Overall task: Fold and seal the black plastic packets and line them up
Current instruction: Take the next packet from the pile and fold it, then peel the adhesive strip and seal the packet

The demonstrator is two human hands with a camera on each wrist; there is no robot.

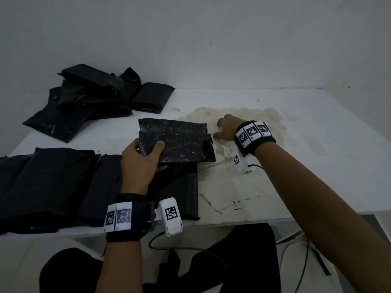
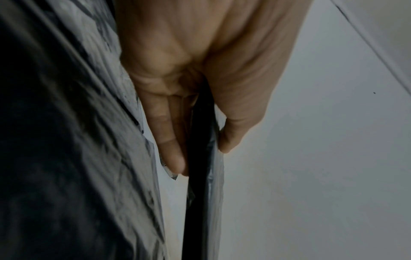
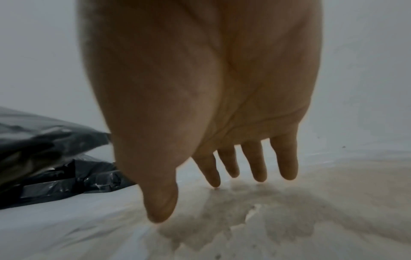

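My left hand [image 1: 146, 154] grips the left end of a folded black plastic packet [image 1: 184, 148], thumb on top and fingers beneath, holding it just above the table. In the left wrist view the same packet [image 2: 200, 193] shows edge-on, pinched between my fingers [image 2: 173, 158] and my thumb. My right hand [image 1: 224, 131] hovers to the packet's right over a stained patch, fingers [image 3: 255, 165] spread and straight, holding nothing. A row of folded packets [image 1: 53, 185] lies along the near left edge. A heap of loose black packets [image 1: 95, 100] sits at the far left.
The white table [image 1: 328, 166] carries a large yellowish stain [image 1: 243, 117] in its middle. A grey wall closes the back and left. The heap of packets [image 3: 44, 158] shows left of my right hand. Cables hang below the table's front edge.
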